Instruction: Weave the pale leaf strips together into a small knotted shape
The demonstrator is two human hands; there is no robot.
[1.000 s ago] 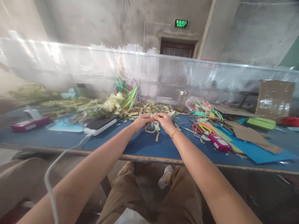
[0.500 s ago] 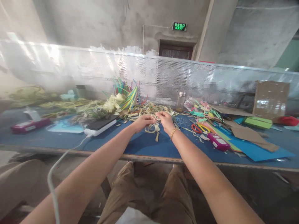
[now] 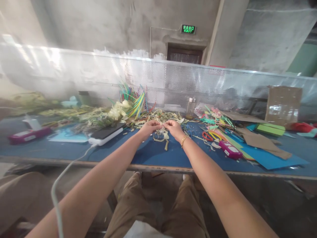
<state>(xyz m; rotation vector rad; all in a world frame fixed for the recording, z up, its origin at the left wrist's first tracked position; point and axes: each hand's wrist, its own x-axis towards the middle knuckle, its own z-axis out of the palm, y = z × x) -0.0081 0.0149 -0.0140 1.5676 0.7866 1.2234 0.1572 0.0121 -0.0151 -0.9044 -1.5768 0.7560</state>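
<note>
My left hand (image 3: 149, 128) and my right hand (image 3: 174, 128) meet above the blue table (image 3: 153, 157), fingertips pinched together on a pale straw strip (image 3: 161, 125). More pale strips (image 3: 162, 136) hang and curl just below the hands. A gold bracelet (image 3: 183, 140) sits on my right wrist. A heap of pale and green strips (image 3: 163, 116) lies just beyond the hands.
A phone on a white power bank (image 3: 106, 134) with its cable lies to the left. Coloured straws (image 3: 135, 99), a glass jar (image 3: 191, 107), red scissors (image 3: 209, 136), a magenta box (image 3: 231, 150), coloured paper and cardboard (image 3: 267, 143) crowd the right. A perforated metal screen (image 3: 173, 82) backs the table.
My hands drew a little apart half a second ago, and have come back together on the strip. The view has shifted slightly.
</note>
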